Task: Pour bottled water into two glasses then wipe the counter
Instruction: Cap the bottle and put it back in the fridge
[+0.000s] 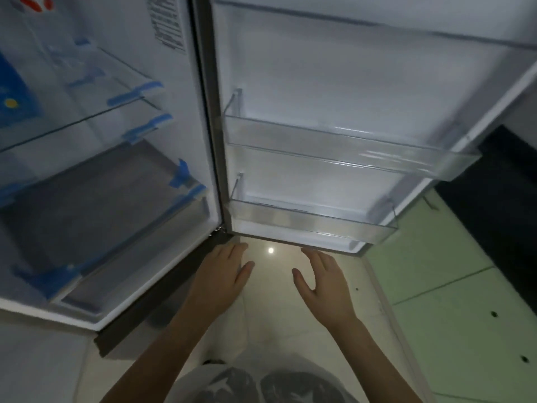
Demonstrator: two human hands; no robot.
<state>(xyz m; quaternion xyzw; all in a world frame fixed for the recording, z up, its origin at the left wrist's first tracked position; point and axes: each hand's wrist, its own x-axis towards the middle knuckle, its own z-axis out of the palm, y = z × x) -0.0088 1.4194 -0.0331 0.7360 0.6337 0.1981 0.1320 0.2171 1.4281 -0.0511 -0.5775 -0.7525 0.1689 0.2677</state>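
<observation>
1. Step in hand, as I judge it: the search for the bottle, before any pouring. The fridge [96,170] stands open, its door [363,91] swung wide to the right. No bottle, no glasses and no counter show anywhere in view, so I cannot tell where they are.

2. Left of the door, the fridge body: glass shelves [87,112] with blue tape [136,93] on their front edges. Below them a lidded drawer [96,228], also taped. Nothing sits on the shelves as far as I can make out. The drawer's inside is hidden under its dark lid.

3. At the foot of the door, the left hand [225,271]: fingers straight, spread a little, holding nothing, tips near the door's hinge corner.

4. Just right of it, the right hand [322,282]: likewise flat and relaxed, holding nothing, tips just under the door's bottom edge. Whether either hand touches the door, I cannot tell.

5. On the door, the upper bin [348,149] and lower bin [313,221]: both clear plastic, both look bare.

6. Right of the door: pale floor tiles [453,315].

7. Next move, my guess: the bottle is not here to reach, so the search must look elsewhere, perhaps higher in the fridge or outside it.
</observation>
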